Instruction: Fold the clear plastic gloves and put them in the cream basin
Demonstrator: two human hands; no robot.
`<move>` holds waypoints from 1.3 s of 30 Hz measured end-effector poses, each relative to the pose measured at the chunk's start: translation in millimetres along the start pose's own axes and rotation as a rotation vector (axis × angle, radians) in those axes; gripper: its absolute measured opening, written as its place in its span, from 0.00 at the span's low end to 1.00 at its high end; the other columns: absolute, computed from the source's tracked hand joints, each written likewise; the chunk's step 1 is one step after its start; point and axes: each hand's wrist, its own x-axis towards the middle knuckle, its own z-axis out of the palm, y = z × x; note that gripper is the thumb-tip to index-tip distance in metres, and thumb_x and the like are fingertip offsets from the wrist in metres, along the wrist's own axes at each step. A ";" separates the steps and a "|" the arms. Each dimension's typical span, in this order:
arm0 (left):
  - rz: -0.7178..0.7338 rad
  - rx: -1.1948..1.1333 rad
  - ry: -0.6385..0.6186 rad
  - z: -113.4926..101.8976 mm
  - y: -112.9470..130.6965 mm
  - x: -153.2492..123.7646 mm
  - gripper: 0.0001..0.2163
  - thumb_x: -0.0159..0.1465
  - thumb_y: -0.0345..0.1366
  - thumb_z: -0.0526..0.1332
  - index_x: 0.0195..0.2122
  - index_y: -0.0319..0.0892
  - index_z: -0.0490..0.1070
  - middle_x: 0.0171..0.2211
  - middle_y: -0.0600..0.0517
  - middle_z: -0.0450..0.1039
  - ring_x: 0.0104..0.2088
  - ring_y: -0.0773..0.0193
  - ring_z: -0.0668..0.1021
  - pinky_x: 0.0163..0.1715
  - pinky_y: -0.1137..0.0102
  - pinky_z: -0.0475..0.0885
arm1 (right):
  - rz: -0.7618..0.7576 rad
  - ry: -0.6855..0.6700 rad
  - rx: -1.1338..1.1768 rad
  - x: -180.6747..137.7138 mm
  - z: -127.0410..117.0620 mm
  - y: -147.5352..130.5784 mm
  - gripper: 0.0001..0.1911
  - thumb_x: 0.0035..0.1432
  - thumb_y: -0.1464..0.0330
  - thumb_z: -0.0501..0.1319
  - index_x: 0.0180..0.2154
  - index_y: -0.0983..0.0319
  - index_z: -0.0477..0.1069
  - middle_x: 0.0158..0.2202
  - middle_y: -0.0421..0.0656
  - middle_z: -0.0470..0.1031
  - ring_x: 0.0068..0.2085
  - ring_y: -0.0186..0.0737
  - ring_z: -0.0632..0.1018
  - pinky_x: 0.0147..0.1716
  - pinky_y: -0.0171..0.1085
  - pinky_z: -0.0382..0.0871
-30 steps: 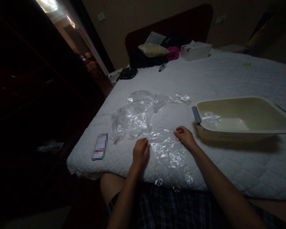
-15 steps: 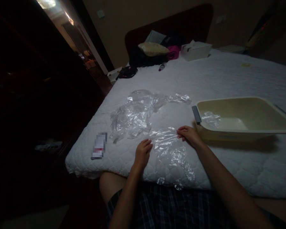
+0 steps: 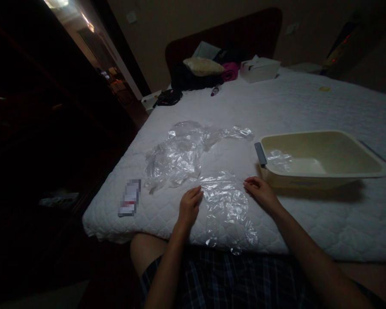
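Note:
A clear, crinkled plastic sheet (image 3: 227,206) lies flat on the white quilted bed (image 3: 309,107) in front of me, its lower end hanging over the edge. My left hand (image 3: 189,207) rests at its left edge, fingers together and curled on the plastic. At the sheet's upper right corner, my right hand (image 3: 261,193) has its fingers closed on the film. A bigger heap of crumpled clear plastic (image 3: 180,154) lies just beyond the sheet, to the left.
A cream plastic basin (image 3: 324,182) with a grey handle stands right of my right hand, a scrap of plastic inside. A small packet (image 3: 129,203) lies near the bed's left corner. Pillows, dark clothes and a white box sit by the headboard. The floor at left is dark.
Both hands slid slightly along the sheet's edges and spread it flatter; the right hand moved a little right and toward me. The view shifted a bit left.

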 end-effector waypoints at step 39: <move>-0.494 -0.420 0.215 -2.2 0.9 14.7 0.08 0.54 0.28 0.55 0.32 0.40 0.72 0.33 0.50 0.73 0.37 0.64 0.74 0.41 0.66 0.69 | -0.174 -0.038 -0.162 -3.4 0.8 -4.7 0.16 0.47 0.58 0.61 0.33 0.64 0.71 0.27 0.43 0.72 0.28 0.36 0.71 0.26 0.35 0.64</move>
